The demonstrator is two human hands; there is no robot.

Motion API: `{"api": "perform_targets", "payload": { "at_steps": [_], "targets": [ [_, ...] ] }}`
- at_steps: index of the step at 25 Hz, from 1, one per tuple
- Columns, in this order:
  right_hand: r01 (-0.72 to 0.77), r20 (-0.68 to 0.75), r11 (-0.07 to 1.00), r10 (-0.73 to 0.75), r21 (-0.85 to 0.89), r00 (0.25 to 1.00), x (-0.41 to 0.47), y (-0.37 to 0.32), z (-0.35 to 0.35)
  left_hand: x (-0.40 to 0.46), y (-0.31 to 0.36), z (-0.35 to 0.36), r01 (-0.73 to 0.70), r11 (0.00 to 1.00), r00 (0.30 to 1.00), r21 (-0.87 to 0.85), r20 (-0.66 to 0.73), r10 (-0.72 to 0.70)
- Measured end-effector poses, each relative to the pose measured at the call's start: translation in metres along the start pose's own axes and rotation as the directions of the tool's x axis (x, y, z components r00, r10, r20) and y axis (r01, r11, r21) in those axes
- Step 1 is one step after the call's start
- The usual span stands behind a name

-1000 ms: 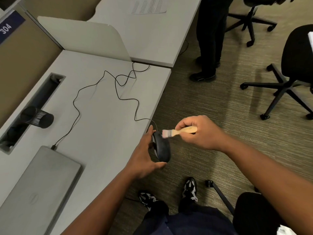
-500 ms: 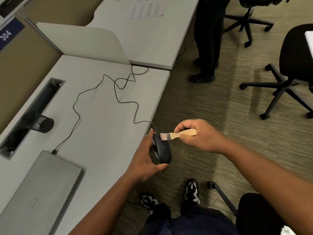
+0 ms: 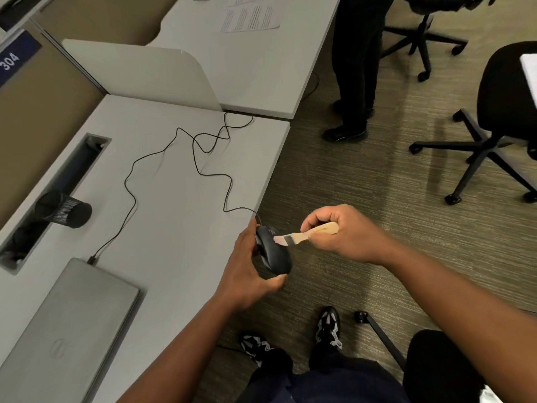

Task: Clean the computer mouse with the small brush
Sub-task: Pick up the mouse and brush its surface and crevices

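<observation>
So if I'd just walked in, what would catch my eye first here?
Probably the two hands at the desk's edge: the left hand grips a black mouse held off the desk, while the right hand holds a small wooden brush with its bristles on the mouse. Next, the mouse's black cable looping across the desk to a closed grey laptop.

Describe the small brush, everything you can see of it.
The small brush has a flat, pale wooden handle, a dark band at the neck and a short tuft of light, pinkish bristles. It lies roughly level, bristles pointing left. The right hand grips its handle, whose rounded end shows past the fingers. The bristle tips meet the upper side of the black mouse, held by the left hand just off the desk edge.
</observation>
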State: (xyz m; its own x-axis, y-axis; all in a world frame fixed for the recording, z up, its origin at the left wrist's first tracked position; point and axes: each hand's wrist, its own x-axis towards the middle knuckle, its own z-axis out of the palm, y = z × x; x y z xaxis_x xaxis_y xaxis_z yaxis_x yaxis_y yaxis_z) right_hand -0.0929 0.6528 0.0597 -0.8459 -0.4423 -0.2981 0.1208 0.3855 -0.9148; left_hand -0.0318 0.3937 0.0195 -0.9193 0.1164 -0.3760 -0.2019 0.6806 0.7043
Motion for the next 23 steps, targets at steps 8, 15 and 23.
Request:
{"api": "perform_targets", "payload": {
  "at_steps": [8, 15, 23],
  "targets": [
    [-0.003, -0.023, 0.992, 0.006, 0.126, 1.0, -0.004, 0.006, -0.003, -0.003, 0.0, 0.002, 0.007, 1.0, 1.0, -0.011, 0.009, -0.007],
    [0.022, -0.063, 0.946, -0.002, 0.324, 0.998, -0.007, 0.008, 0.013, -0.005, 0.004, 0.004, 0.004, 1.0, 1.0, -0.021, -0.005, -0.004],
    [0.009, -0.13, 0.978, 0.019, 0.207, 0.991, -0.007, 0.005, 0.015, -0.008, -0.004, 0.006, -0.04, 0.998, 0.997, -0.039, -0.064, 0.037]
  ]
}}
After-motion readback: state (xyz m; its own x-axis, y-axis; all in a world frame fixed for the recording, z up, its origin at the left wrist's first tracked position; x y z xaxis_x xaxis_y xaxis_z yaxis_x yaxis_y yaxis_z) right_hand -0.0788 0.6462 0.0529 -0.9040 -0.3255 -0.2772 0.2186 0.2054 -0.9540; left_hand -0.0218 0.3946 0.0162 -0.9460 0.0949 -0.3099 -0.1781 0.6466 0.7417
